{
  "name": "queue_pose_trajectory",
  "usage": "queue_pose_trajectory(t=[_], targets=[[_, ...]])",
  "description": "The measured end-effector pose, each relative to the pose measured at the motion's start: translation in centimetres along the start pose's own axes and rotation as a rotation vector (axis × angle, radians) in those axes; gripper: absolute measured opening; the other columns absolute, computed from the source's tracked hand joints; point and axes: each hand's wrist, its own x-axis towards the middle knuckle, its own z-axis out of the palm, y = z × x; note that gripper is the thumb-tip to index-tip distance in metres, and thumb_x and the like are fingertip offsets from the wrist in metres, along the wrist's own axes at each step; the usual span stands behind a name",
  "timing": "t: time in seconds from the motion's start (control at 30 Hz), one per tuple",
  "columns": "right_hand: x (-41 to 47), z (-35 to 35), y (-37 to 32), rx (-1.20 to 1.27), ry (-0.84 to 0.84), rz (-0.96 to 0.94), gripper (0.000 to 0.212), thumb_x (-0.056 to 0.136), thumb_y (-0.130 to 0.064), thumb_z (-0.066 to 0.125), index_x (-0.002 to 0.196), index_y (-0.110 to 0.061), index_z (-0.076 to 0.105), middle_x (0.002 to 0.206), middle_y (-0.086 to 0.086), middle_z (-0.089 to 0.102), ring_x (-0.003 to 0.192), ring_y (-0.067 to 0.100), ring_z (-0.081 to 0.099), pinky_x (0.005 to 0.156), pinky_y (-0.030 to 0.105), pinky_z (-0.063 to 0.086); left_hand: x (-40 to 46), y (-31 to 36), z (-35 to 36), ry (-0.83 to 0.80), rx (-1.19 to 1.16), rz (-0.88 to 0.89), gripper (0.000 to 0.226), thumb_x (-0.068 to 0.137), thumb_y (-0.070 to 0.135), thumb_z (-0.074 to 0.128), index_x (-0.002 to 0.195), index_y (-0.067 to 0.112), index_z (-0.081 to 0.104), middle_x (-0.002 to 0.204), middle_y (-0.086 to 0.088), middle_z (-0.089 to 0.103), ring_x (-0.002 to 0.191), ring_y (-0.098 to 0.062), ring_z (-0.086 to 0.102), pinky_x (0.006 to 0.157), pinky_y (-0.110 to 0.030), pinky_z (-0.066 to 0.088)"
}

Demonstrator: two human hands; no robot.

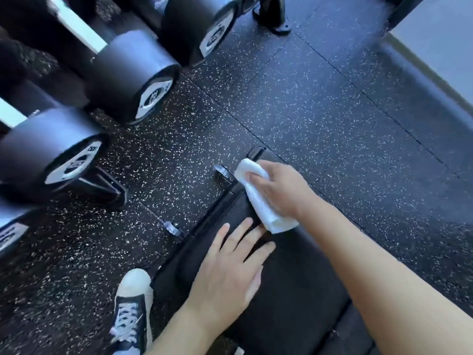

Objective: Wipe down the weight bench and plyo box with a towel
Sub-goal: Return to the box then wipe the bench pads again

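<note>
I see a black padded bench point(289, 285) running from the lower right toward the middle. On it lie a folded white towel point(258, 201), near its far end, and my left hand point(230, 270), flat on the pad. The bench stands on a speckled black rubber floor point(307, 98), beside my shoe point(133, 311).

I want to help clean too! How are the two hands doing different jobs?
The right hand presses a white towel onto the far end of the black bench; the left hand holds nothing. The right hand's fingers bend over the towel; the left hand's fingers lie straight and spread on the pad. Both rest on the bench.
</note>
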Motion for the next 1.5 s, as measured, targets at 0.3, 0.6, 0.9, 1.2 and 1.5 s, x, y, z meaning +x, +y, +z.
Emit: queue_pose_trajectory(t=[0.3, 0.6, 0.9, 1.2, 1.5], targets=[[0.6, 3.3, -7.3, -0.767, -0.101, -0.223, 0.022, 0.098, -0.037, 0.044, 0.081, -0.023, 0.046, 0.074, -0.001, 0.055, 0.074, 0.030, 0.059, 0.060, 0.033, 0.040, -10.7, -5.1, -0.9, -0.010, -0.035, -0.009, 0.055, 0.087, 0.029, 0.073, 0.140, 0.035, 0.063, 0.168, 0.006, 0.039, 0.154, -0.025, 0.040, 0.109, -0.058, 0.049], [0.4, 7.7, -9.4, -0.930, -0.370, -0.306, 0.039, 0.093, -0.062, 0.036, 0.096, -0.027, 0.054, 0.082, -0.006, 0.060, 0.089, 0.030, 0.066, 0.070, 0.034, 0.048, -13.9, -3.9, -0.9, -0.021, -0.033, -0.104, 0.055, 0.094, 0.035, 0.050, 0.147, 0.026, 0.062, 0.165, 0.002, 0.045, 0.149, -0.028, 0.046, 0.101, -0.055, 0.057], [1.1, 11.3, -10.2, -1.028, -0.373, -0.306, 0.041, 0.090, -0.053, 0.036, 0.102, -0.028, 0.067, 0.098, 0.000, 0.072, 0.096, 0.030, 0.069, 0.082, 0.035, 0.054, -14.4, -4.8, -1.0, -0.096, -0.071, -0.073, 0.068, 0.087, 0.033, 0.049, 0.155, 0.028, 0.052, 0.170, 0.002, 0.036, 0.154, -0.028, 0.040, 0.106, -0.056, 0.053], [3.4, 5.2, -9.2, -0.961, -0.249, -0.082, 0.036, 0.096, -0.052, 0.045, 0.093, -0.023, 0.066, 0.097, 0.004, 0.069, 0.101, 0.031, 0.068, 0.075, 0.033, 0.045, -13.7, -5.1, -2.7, -0.112, -0.114, -0.064, 0.058, 0.092, 0.039, 0.042, 0.144, 0.027, 0.065, 0.160, 0.002, 0.051, 0.145, -0.029, 0.053, 0.101, -0.057, 0.056], [-2.8, 13.6, -10.6, -0.847, -0.086, -0.403, 0.026, 0.097, -0.038, 0.051, 0.076, -0.024, 0.049, 0.079, 0.000, 0.066, 0.078, 0.032, 0.066, 0.064, 0.035, 0.035, -13.8, -7.3, -3.8, -0.280, -0.059, 0.012, 0.091, 0.073, 0.032, 0.082, 0.156, 0.033, 0.047, 0.167, 0.003, 0.037, 0.151, -0.027, 0.039, 0.110, -0.057, 0.050]])
